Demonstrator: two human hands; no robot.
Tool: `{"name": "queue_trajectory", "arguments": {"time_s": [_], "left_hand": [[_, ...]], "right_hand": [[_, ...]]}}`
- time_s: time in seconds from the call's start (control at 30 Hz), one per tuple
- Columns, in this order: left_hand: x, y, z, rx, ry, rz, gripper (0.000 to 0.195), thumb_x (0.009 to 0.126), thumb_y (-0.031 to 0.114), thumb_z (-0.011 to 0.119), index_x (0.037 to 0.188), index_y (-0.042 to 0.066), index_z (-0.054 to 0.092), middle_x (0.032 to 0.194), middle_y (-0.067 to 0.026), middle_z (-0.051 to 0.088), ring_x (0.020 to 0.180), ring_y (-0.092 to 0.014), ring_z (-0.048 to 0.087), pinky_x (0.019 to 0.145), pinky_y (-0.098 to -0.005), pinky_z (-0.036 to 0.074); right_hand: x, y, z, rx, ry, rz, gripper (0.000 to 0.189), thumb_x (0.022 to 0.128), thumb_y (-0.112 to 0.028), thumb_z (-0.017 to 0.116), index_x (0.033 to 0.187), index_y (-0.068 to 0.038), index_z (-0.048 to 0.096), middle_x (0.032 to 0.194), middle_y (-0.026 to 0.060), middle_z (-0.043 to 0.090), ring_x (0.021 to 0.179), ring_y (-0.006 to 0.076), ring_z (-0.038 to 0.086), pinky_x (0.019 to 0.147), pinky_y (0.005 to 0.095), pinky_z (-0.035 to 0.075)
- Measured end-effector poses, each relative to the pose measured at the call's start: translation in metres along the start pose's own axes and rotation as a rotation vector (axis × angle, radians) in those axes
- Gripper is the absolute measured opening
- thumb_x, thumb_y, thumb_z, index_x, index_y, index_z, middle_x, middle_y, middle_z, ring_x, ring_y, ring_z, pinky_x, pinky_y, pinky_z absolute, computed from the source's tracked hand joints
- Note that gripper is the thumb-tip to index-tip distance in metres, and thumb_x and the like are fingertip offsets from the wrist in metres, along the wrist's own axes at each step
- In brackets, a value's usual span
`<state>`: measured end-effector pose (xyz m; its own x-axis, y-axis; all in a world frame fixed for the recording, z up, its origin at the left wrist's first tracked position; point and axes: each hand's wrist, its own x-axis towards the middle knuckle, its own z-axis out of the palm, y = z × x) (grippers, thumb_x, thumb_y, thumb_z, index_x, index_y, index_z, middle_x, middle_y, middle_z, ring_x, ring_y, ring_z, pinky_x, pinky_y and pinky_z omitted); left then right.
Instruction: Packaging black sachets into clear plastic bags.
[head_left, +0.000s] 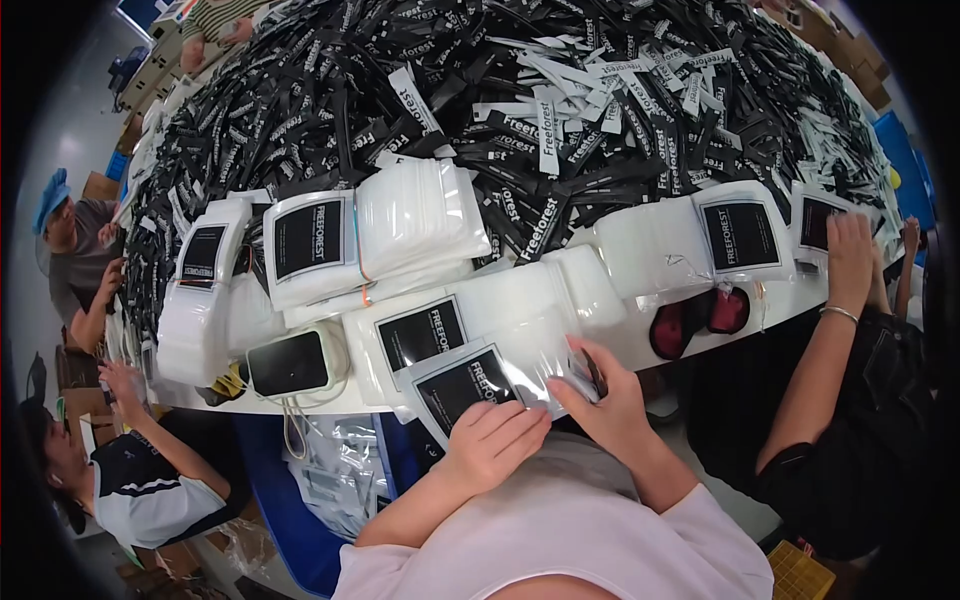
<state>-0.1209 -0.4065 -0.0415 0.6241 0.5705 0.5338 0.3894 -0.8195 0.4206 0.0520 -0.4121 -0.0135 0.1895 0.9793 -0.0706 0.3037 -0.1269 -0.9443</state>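
My left hand (499, 442) lies over the lower edge of a clear plastic bag (465, 386) with a black label. At the bag's right end, my right hand (604, 394) has thumb and fingers around a small dark item in clear wrap, partly hidden. Under that bag lies a stack of white plastic bags (517, 300) with a similar black label. Behind are banded bag stacks (420, 217), and beyond them rises a large heap of black and white printed stick packets (547, 135).
A phone (289, 364) rests left of the stacks. A blue bin (281, 517) holding clear bags stands below the table edge. Dark red padded items (679, 326) lie on the right. Co-workers' hands (850, 255) work at the right and left.
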Motion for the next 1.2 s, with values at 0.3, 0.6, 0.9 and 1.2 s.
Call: {"name": "queue_trajectory", "arguments": {"time_s": [0.3, 0.6, 0.9, 1.2], "left_hand": [[0.007, -0.002, -0.011, -0.178, -0.027, -0.247, 0.106, 0.052, 0.028, 0.078, 0.137, 0.011, 0.016, 0.124, -0.0223, 0.037, 0.104, -0.038, 0.043, 0.083, -0.0487, 0.033], [-0.009, 0.003, -0.023, -0.433, 0.079, -0.406, 0.076, 0.054, 0.01, 0.075, 0.122, 0.004, 0.043, 0.104, -0.0153, 0.056, 0.087, -0.03, 0.055, 0.072, -0.0352, 0.045], [-0.002, 0.0, -0.022, -0.258, -0.088, -0.389, 0.077, 0.059, 0.016, 0.071, 0.127, 0.0, 0.037, 0.115, -0.0169, 0.047, 0.101, -0.031, 0.046, 0.083, -0.038, 0.035], [-0.005, 0.002, 0.001, -0.149, 0.081, -0.346, 0.117, 0.047, 0.033, 0.076, 0.134, -0.005, 0.007, 0.12, -0.0226, 0.039, 0.103, -0.034, 0.042, 0.081, -0.0422, 0.029]], "right_hand": [[-0.022, -0.009, 0.007, 0.146, -0.363, -0.109, 0.027, 0.062, 0.003, 0.064, 0.088, 0.001, 0.062, 0.079, 0.01, 0.064, 0.067, 0.0128, 0.06, 0.06, 0.0226, 0.045], [-0.01, -0.009, 0.009, 0.164, -0.435, -0.206, 0.015, 0.063, -0.007, 0.071, 0.073, -0.002, 0.061, 0.068, 0.0069, 0.062, 0.057, 0.0151, 0.06, 0.052, 0.0241, 0.046], [0.0, 0.012, -0.006, 0.542, -0.212, -0.325, 0.026, 0.078, -0.03, 0.054, 0.07, -0.006, 0.054, 0.064, 0.0087, 0.055, 0.055, 0.0203, 0.052, 0.051, 0.0288, 0.043], [0.006, -0.037, -0.008, 0.083, -0.68, -0.455, 0.039, 0.091, -0.032, 0.04, 0.118, -0.005, 0.049, 0.126, 0.008, 0.046, 0.119, 0.0247, 0.041, 0.105, 0.0467, 0.016]]}}
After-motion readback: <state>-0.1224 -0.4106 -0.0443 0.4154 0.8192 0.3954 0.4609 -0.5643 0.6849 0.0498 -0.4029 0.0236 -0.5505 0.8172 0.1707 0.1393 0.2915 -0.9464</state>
